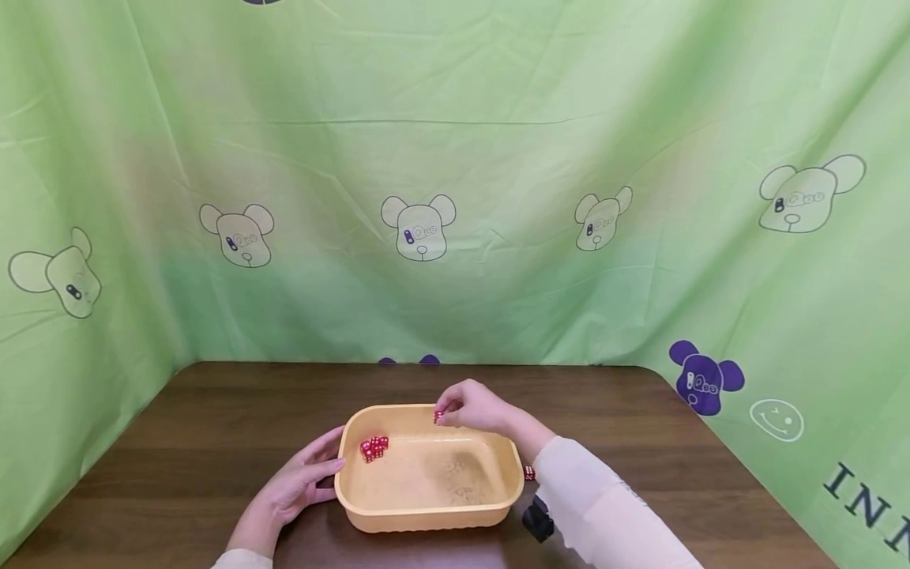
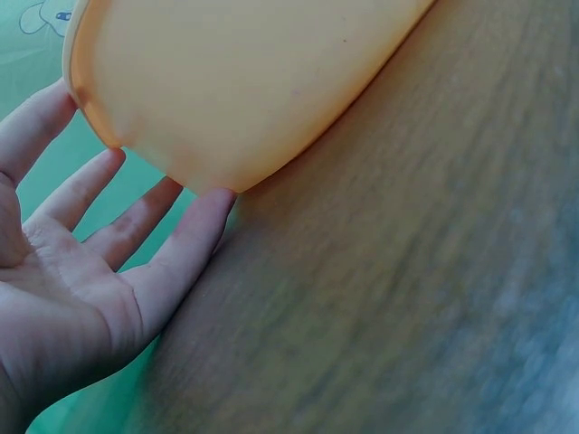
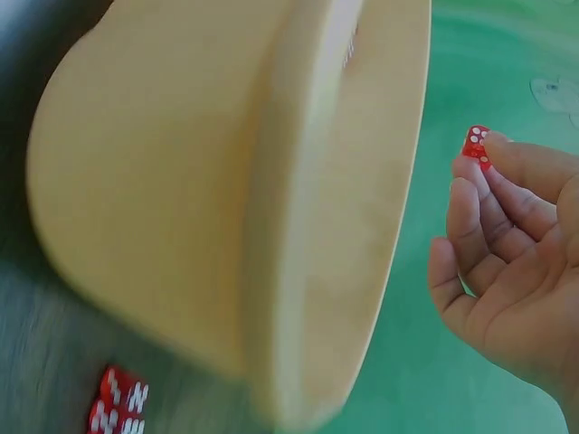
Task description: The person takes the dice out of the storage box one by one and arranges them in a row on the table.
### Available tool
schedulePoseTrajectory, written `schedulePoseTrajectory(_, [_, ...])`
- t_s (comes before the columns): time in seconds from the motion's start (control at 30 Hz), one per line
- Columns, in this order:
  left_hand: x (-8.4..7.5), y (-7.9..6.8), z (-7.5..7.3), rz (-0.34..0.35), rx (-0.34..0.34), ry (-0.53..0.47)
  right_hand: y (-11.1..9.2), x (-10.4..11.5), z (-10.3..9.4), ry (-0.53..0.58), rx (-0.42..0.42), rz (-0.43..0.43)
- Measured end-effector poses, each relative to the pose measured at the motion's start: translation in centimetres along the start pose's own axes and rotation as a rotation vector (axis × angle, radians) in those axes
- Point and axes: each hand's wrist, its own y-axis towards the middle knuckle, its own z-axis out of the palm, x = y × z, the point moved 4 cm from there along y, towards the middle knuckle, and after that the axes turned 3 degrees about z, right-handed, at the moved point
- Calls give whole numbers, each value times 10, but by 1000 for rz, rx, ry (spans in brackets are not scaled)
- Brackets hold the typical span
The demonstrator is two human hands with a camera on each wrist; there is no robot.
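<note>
A pale orange plastic bin (image 1: 426, 518) stands on the wooden table. My left hand (image 1: 307, 478) touches the bin's left end with spread, fairly straight fingers; in the left wrist view the fingertips (image 2: 210, 203) meet its outer wall. My right hand (image 1: 475, 407) is above the bin's far side. It pinches a red die (image 3: 476, 145) with white dots between thumb and fingers, with the other fingers loosely bent. Several red dice (image 1: 374, 448) lie clustered inside the bin at its left end.
More red dice (image 1: 529, 472) sit on the table (image 1: 640, 490) just right of the bin, partly behind the right sleeve (image 1: 604, 498). Close to that sleeve is a black object (image 1: 538, 519). A green printed curtain (image 1: 455, 300) surrounds the table's back and sides.
</note>
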Motion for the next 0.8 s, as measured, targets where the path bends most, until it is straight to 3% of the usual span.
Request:
schedulePoseTrajectory(0.37, [1,1,-1,-3,1,3,-31,-25,-39,27,-64,24])
schedulePoseTrajectory(0.8, [0,1,0,2,14,-4,-69,-55,-69,90,-165,55])
